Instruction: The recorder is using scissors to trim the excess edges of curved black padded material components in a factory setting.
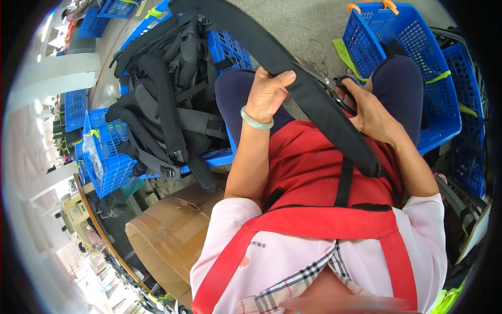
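Note:
A long black padded strap point(329, 120) runs slantwise in front of me, its rounded end above my red apron point(308, 178). My left hand point(266, 94), with a pale green bangle at the wrist, is closed on the strap's left edge, thumb on top. My right hand point(374, 115) has its fingers in the dark handles of a pair of scissors point(329, 82). The metal blades lie along the strap's right edge; whether they touch a thread there is too small to tell. At the left, several black padded straps point(162, 104) are heaped in a blue crate point(230, 47).
Another blue crate point(413, 31) with orange handle ties stands at the right, beside my knee. More blue crates point(468, 120) are behind it. An open cardboard box point(167, 235) sits at my lower left. Bits of thread lie on the grey floor point(308, 26).

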`<action>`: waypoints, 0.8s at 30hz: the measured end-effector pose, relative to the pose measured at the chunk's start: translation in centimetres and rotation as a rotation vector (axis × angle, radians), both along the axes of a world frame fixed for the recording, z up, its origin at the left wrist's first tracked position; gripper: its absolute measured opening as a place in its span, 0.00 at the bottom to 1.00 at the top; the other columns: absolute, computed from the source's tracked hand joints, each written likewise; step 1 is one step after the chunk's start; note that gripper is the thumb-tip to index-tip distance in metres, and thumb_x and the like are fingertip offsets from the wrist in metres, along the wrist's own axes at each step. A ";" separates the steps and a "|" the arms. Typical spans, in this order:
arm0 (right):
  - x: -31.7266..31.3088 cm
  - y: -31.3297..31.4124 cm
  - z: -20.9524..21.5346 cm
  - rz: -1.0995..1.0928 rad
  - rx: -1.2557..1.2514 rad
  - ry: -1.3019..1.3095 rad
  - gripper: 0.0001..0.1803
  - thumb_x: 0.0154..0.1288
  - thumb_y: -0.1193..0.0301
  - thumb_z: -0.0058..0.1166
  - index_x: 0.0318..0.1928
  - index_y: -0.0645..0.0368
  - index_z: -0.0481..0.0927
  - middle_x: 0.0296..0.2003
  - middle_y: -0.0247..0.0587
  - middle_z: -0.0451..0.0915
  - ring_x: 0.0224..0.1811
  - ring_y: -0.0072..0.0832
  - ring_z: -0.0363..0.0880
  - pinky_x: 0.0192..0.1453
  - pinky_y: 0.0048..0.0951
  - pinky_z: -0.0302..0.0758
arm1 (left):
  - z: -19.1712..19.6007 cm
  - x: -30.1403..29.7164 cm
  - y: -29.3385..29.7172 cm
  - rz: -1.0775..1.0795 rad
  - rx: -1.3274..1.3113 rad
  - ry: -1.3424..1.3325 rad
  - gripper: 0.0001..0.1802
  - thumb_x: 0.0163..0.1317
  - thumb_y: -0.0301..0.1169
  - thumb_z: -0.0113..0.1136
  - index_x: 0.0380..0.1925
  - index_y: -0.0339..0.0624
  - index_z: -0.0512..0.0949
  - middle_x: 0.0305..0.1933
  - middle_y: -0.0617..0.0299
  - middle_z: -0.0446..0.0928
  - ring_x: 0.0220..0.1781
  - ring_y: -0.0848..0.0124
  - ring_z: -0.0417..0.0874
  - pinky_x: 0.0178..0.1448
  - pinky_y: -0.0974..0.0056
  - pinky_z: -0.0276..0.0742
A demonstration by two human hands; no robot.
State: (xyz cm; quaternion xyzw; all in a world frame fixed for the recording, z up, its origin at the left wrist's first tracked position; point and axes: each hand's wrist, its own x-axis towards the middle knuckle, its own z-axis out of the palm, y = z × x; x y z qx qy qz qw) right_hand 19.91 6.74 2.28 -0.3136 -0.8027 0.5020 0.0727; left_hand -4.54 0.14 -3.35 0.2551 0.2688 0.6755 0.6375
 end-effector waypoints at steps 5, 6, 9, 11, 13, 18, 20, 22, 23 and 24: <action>-0.5 0.1 0.1 0.014 0.066 0.004 0.29 0.54 0.62 0.67 0.45 0.62 0.63 0.33 0.54 0.71 0.33 0.49 0.69 0.39 0.36 0.68 | 0.1 1.2 0.0 0.027 -0.036 -0.072 0.12 0.54 0.16 0.65 0.38 0.40 0.81 0.41 0.60 0.83 0.43 0.69 0.83 0.49 0.63 0.79; -0.7 0.1 0.3 0.038 0.046 -0.016 0.29 0.55 0.62 0.66 0.47 0.62 0.62 0.36 0.55 0.71 0.35 0.50 0.67 0.42 0.35 0.68 | 0.1 1.3 -0.1 0.061 -0.037 -0.087 0.12 0.54 0.15 0.65 0.38 0.41 0.81 0.40 0.61 0.83 0.42 0.69 0.83 0.50 0.63 0.79; -0.9 -0.1 -0.4 0.052 0.203 0.063 0.29 0.54 0.61 0.67 0.43 0.63 0.61 0.27 0.56 0.74 0.35 0.59 0.74 0.38 0.43 0.69 | 0.0 1.4 -0.2 0.099 -0.064 -0.110 0.13 0.54 0.14 0.64 0.38 0.42 0.81 0.40 0.62 0.83 0.42 0.69 0.83 0.50 0.62 0.79; -1.2 0.0 -0.6 0.046 0.149 -0.014 0.27 0.55 0.63 0.66 0.44 0.63 0.63 0.28 0.56 0.74 0.36 0.59 0.74 0.39 0.42 0.70 | 0.0 1.3 -0.3 0.099 -0.061 -0.096 0.14 0.54 0.14 0.64 0.38 0.43 0.80 0.40 0.62 0.82 0.43 0.68 0.83 0.50 0.62 0.79; -1.5 0.0 -0.8 0.038 0.095 -0.090 0.26 0.55 0.65 0.65 0.45 0.64 0.64 0.29 0.56 0.74 0.37 0.59 0.73 0.40 0.41 0.71 | 0.0 1.1 -0.3 0.098 -0.057 -0.080 0.14 0.54 0.14 0.64 0.39 0.43 0.80 0.40 0.62 0.82 0.43 0.68 0.83 0.50 0.61 0.80; -2.0 -1.0 -2.9 -0.035 -0.147 0.187 0.18 0.62 0.70 0.60 0.46 0.67 0.70 0.27 0.49 0.74 0.33 0.26 0.74 0.40 0.29 0.71 | -0.3 1.3 0.1 0.059 -0.066 -0.184 0.13 0.56 0.16 0.63 0.39 0.42 0.80 0.40 0.61 0.82 0.43 0.67 0.83 0.50 0.59 0.80; -2.3 -1.4 -4.2 -0.056 -0.205 0.281 0.14 0.64 0.72 0.59 0.44 0.67 0.71 0.27 0.41 0.74 0.35 0.17 0.67 0.39 0.24 0.70 | -0.4 1.4 0.2 0.051 -0.063 -0.164 0.12 0.57 0.18 0.63 0.41 0.42 0.80 0.42 0.61 0.81 0.45 0.67 0.82 0.53 0.58 0.78; -2.0 -0.8 -5.5 -0.158 -0.384 0.425 0.14 0.63 0.70 0.60 0.43 0.65 0.72 0.27 0.33 0.74 0.34 0.17 0.68 0.38 0.23 0.70 | -0.1 1.9 0.6 0.026 -0.051 -0.154 0.12 0.58 0.20 0.63 0.42 0.42 0.79 0.44 0.60 0.81 0.47 0.66 0.82 0.55 0.57 0.77; -1.5 -0.1 -4.8 -0.179 -0.367 0.417 0.14 0.63 0.70 0.60 0.43 0.65 0.72 0.27 0.33 0.74 0.34 0.17 0.68 0.38 0.23 0.70 | 0.4 2.0 0.6 0.047 -0.107 -0.089 0.13 0.58 0.20 0.63 0.44 0.41 0.78 0.45 0.60 0.80 0.46 0.66 0.82 0.55 0.57 0.77; -0.8 0.6 -3.7 -0.245 -0.540 0.387 0.15 0.63 0.68 0.61 0.42 0.64 0.73 0.28 0.32 0.74 0.33 0.16 0.69 0.38 0.23 0.70 | 0.6 2.4 0.8 0.051 -0.154 -0.034 0.15 0.59 0.20 0.62 0.46 0.39 0.76 0.45 0.59 0.80 0.46 0.66 0.82 0.54 0.58 0.77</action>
